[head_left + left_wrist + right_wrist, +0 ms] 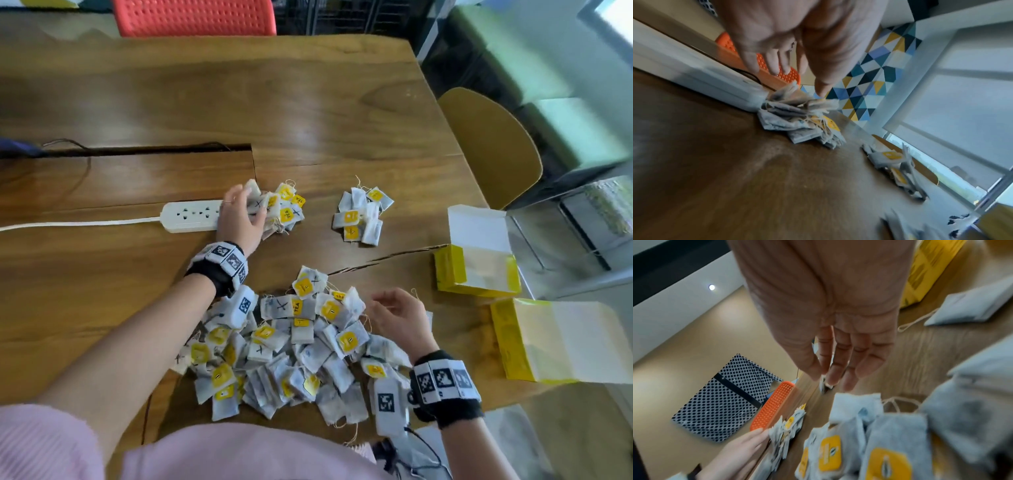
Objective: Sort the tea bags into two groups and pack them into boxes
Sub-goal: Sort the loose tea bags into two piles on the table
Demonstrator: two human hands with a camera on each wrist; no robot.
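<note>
A big heap of grey tea bags with yellow tags (pixel 291 353) lies at the table's near edge. Two small piles sit farther out: a left pile (pixel 282 209), some bags marked with an X, and a right pile (pixel 363 216). My left hand (pixel 248 202) rests on the left pile's left side, fingers spread and straight (pixel 774 65), thumb tip touching the top bags (pixel 797 104). My right hand (pixel 380 305) hovers over the heap's right part with loosely bent fingers (pixel 838 369) and nothing in them. Two open yellow boxes (pixel 476 270) (pixel 555 342) lie at the right.
A white power strip (pixel 191 216) with its cable lies just left of my left hand. A slot with cables (pixel 137 150) cuts the table behind it. A yellow chair (pixel 489 147) stands at the right edge and a red chair (pixel 195 17) at the far side.
</note>
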